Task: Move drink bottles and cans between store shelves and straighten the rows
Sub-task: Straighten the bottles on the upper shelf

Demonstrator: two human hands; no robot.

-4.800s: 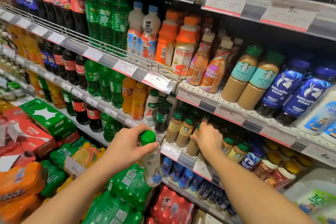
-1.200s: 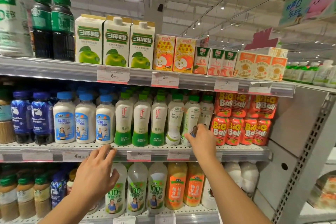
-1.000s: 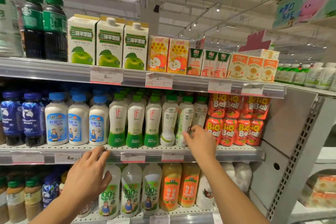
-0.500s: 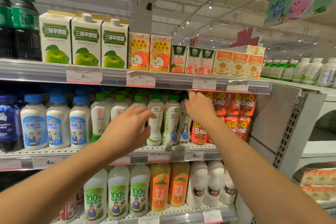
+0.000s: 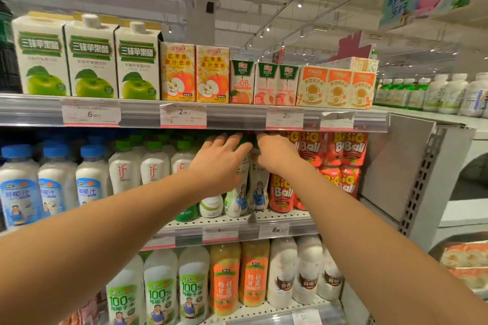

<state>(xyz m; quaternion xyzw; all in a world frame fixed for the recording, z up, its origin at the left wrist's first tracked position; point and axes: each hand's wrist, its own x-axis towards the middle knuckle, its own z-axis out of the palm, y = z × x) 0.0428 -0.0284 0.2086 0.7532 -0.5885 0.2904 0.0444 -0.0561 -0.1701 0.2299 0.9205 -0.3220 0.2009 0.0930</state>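
Both hands rose from shelf edge to cap height: left hand [image 5: 220, 163] and right hand [image 5: 277, 155] curled over green-capped white plastic coconut-water bottles [image 5: 248, 187] on middle shelf [image 5: 277, 215]; exact grip hidden. Straightening likely begun.

A single head-worn view is given, aimed forward and slightly upward at the middle shelf [image 5: 264, 219] from close range, within arm's reach. The ceiling is taken in above that shelf, and a lower row of bottles below it. No second view is available for overlap.
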